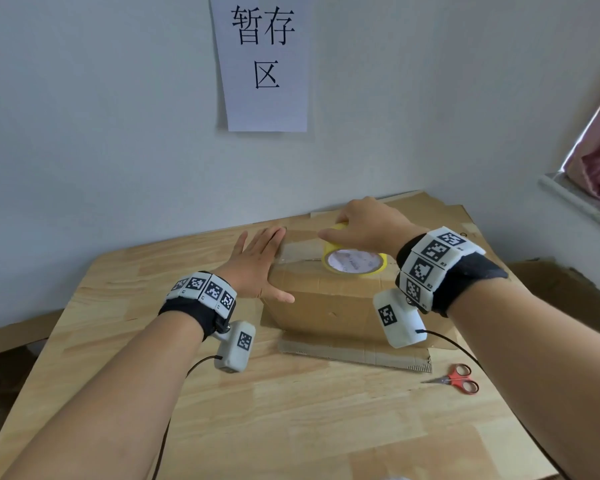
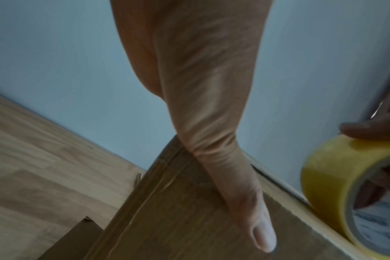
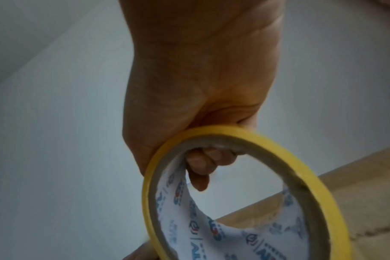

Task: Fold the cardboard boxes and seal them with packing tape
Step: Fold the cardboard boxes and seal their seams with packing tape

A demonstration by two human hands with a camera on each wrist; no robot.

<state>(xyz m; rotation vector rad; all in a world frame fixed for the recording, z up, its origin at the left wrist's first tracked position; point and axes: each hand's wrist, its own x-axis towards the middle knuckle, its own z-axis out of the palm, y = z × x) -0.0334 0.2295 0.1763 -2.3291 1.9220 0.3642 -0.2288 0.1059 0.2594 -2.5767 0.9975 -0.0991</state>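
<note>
A closed brown cardboard box [image 1: 329, 306] stands on the wooden table [image 1: 291, 410]. My left hand [image 1: 257, 261] lies flat with straight fingers on the box's top left corner, its thumb [image 2: 251, 211] down the near side. A yellow roll of packing tape [image 1: 355, 263] sits on top of the box, with my right hand [image 1: 364, 226] gripping its upper rim. In the right wrist view the fingers [image 3: 205, 163] curl through the core of the tape roll [image 3: 245, 193]. The left wrist view shows the tape roll [image 2: 336, 184] on the box's [image 2: 178, 219] far edge.
Red-handled scissors [image 1: 459, 378] lie on the table to the right of the box. A flat cardboard strip [image 1: 357, 355] lies under the box's near side, and flat cardboard sheets [image 1: 440, 216] lie behind it. A paper sign [image 1: 264, 60] hangs on the wall.
</note>
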